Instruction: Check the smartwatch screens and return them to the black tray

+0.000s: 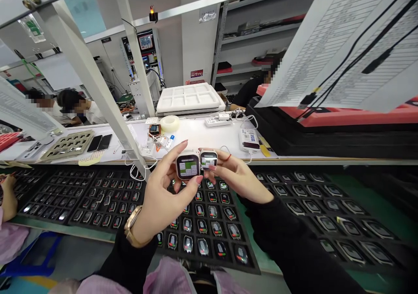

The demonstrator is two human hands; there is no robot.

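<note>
two lit watches, a larger watch (188,167) and a smaller watch (208,160), are side by side above the black tray (252,259). the left hand (165,200) has thumb and fingers closed on the larger; the right hand (240,176) pinches the smaller. they're so near that a slight twist could, i'd judge, scrape the cases; a slipping fingertip might drop one onto the screens (203,246) below.

Fingers (187,191) holding two watches (188,167), perhaps touching, tray (252,264) below
</note>
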